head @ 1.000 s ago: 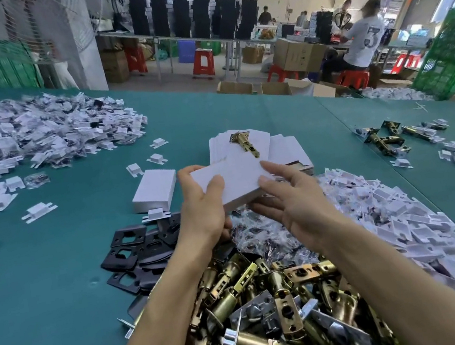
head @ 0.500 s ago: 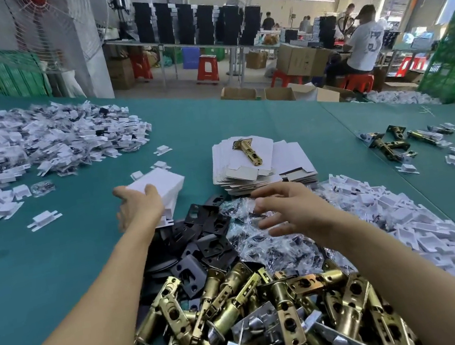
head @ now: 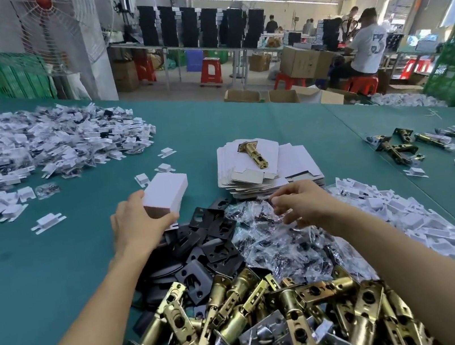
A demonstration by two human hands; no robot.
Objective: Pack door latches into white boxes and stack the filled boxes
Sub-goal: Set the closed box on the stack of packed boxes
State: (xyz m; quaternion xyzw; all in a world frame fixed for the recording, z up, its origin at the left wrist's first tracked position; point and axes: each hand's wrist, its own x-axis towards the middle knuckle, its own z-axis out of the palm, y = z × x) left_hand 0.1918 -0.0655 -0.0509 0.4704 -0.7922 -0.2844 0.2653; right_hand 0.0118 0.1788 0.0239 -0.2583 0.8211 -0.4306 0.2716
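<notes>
Packing bench [head: 57,273], mid-task.
Left hand [head: 139,225]: fingers [head: 132,200] grasping white box [head: 165,192] just behind black plates [head: 212,234]. Right hand [head: 306,204]: fingers [head: 283,192] curled over clear bags [head: 276,242], grasp unclear. Latches [head: 272,314] heaped nearest; one latch [head: 253,153] atop flat blanks [head: 239,176].

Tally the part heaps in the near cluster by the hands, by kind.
Brass latch heap: 1
Black plate heap: 1
Clear bag heap: 1
White insert heap: 1
Total: 4
</notes>
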